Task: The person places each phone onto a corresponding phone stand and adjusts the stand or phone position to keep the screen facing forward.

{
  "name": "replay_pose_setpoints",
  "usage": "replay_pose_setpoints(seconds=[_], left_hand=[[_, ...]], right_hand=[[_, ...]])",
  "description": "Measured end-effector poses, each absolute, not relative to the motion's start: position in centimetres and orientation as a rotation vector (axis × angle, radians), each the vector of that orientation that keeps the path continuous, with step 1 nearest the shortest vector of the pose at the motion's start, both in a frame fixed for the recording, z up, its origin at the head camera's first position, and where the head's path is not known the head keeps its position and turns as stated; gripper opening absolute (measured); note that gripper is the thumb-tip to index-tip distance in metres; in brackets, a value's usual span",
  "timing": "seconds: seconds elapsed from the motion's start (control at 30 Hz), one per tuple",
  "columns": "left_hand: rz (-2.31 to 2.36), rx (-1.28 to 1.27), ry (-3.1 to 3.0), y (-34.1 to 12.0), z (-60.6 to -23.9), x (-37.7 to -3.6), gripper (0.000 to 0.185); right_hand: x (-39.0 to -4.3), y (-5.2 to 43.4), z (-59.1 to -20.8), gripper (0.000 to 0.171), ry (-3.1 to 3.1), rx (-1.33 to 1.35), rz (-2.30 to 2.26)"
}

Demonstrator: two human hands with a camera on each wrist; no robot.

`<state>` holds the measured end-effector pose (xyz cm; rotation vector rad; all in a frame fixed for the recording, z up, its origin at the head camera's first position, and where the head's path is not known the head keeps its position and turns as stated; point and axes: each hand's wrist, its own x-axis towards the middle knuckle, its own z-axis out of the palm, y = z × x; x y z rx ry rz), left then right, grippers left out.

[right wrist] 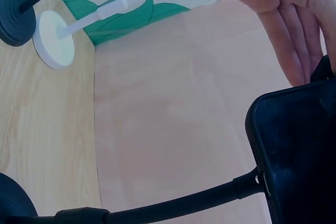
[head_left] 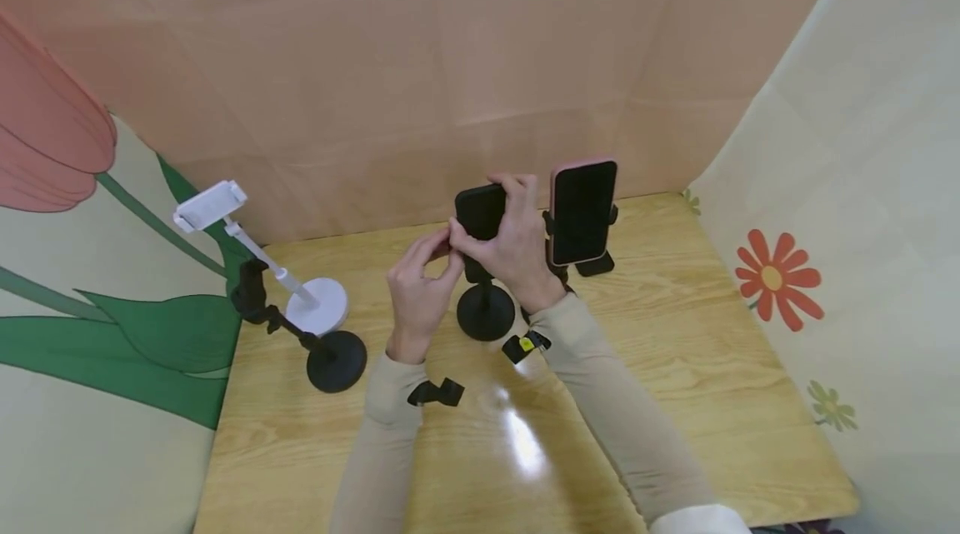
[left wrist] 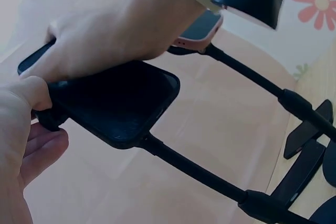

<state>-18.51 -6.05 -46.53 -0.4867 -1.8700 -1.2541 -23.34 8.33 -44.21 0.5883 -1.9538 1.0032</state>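
Count: four stands on the table [head_left: 675,401]; two phones; two hands.

Stands: one white stand [head_left: 300,288] at 9 o'clock from the hands, its clamp empty; one black stand [head_left: 315,342] just in front of it, also empty; one black middle stand [head_left: 485,311] under the hands; one black rear stand [head_left: 592,266] at 2 o'clock from the hands.

Phones: a black phone [head_left: 480,212] on the middle stand; a pink phone [head_left: 582,211] upright on the rear stand, dark screen toward the camera.

Black phone: sits at table centre, toward the back wall, at 12 o'clock from the person; dark matte case with rounded corners; the left wrist view shows it mounted at the end of a thin black stem [left wrist: 194,169]; no screen detail can be told.

Right hand [head_left: 510,242]: grip grasping the black phone, fingers wrapped over its right edge and top.

Left hand [head_left: 420,292]: grip pinched at the phone's left edge, thumb [left wrist: 29,93] and fingers closed on a black clamp part there; what exactly it pinches cannot be told.

Both forearms wear beige sleeves with black wrist straps.
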Motion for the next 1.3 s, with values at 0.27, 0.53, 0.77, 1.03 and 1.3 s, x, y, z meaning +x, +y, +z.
replay_pose_setpoints(seconds=[0.27,0.53,0.77,1.03,1.3], left_hand=[[-1.455,-0.507,-1.843,-6.2,-46.6,-18.3,0.022],[-1.421,-0.479,-1.822,-5.7,-46.7,-18.3,0.021],[-1.388,-0.453,-1.830,-5.3,-46.8,-18.3,0.020],[-1.407,-0.430,-1.816,-5.1,-46.7,-18.2,0.019],[-1.424,-0.411,-1.774,-4.9,-46.9,-18.2,0.017]], right_hand=[[-23.4,8.4,-44.4,0.072,-1.932,0.559,0.992],[-23.2,8.3,-44.4,0.071,-1.956,0.519,1.026],[-23.0,8.4,-44.3,0.072,-1.980,0.497,1.036],[-22.8,8.2,-44.2,0.071,-1.993,0.485,1.048],[-22.6,8.0,-44.1,0.071,-1.996,0.478,1.038]])
